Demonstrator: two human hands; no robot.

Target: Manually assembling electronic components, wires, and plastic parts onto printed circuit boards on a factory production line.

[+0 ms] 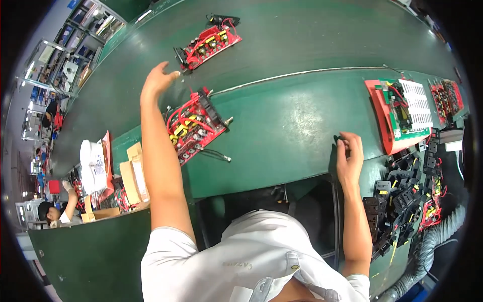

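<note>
My left hand [158, 82] is stretched over the far strip of the green bench, thumb and fingers apart with nothing between them. Just right of its fingertips lies a red circuit board [210, 46] with yellow and black parts and a black piece at each end. Closer to me, partly behind my left forearm, a second red circuit board [193, 127] carries red wires, yellow parts and a black block; a dark lead sticks out from it. My right hand [350, 157] is over the bench's near right part, fingers curled around a small dark thing, too small to name.
At right, a green board with a white slotted piece [416, 104] rests on a red-orange tray [382, 121]. Black plastic parts [397, 201] are heaped below it, near a grey hose [432, 241]. Cardboard boxes [132, 176] and white rolls [93, 163] stand left; another person sits beyond.
</note>
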